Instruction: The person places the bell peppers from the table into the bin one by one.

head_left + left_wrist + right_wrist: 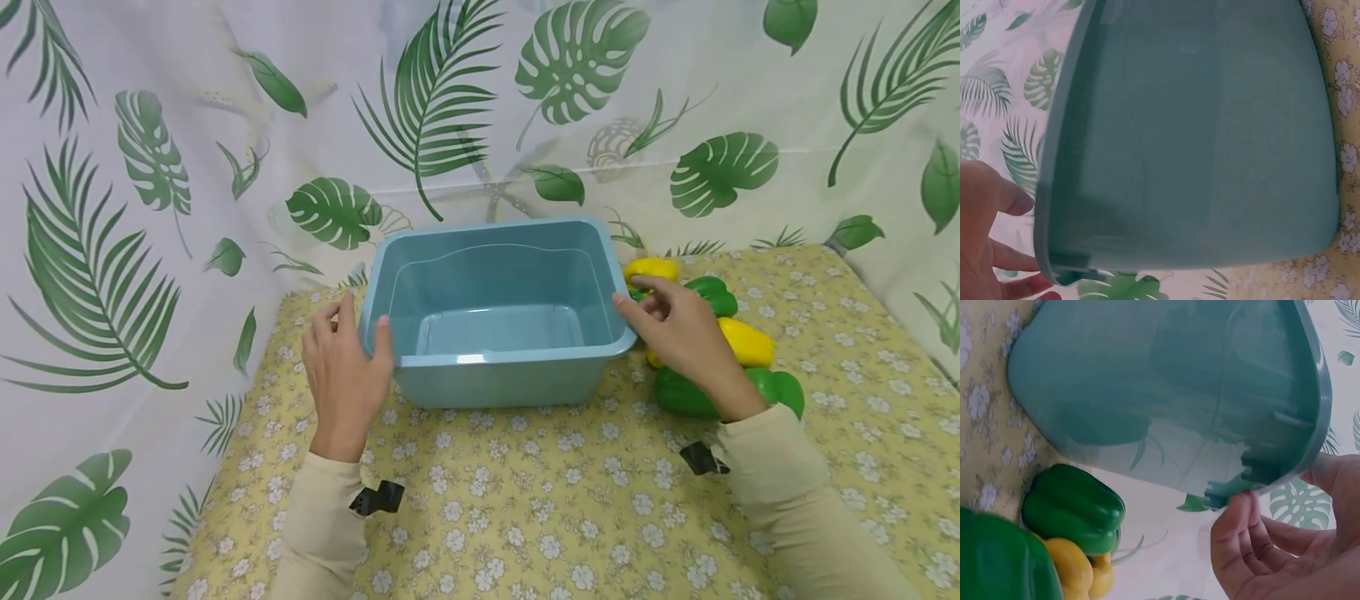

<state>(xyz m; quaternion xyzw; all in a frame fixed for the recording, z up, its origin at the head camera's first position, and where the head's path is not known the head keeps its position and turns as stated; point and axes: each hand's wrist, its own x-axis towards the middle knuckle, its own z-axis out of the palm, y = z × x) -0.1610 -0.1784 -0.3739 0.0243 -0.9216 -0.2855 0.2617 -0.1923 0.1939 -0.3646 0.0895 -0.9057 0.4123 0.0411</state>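
A light blue plastic basin stands on the table, and its inside shows bare. My left hand holds the left end of its rim, thumb over the edge and fingers outside. In the left wrist view, the thumb and fingertips of that hand meet the rim's corner. My right hand grips the right end of the rim with the thumb on top. Its fingers curl under the lip in the right wrist view. Right of the basin lie green bell peppers and yellow ones, partly hidden by my right hand.
A yellow flowered cloth covers the table. Behind and to the left hangs a white curtain printed with green leaves. One more yellow pepper lies close to the basin's right wall. Black wrist cameras sit on both sleeves.
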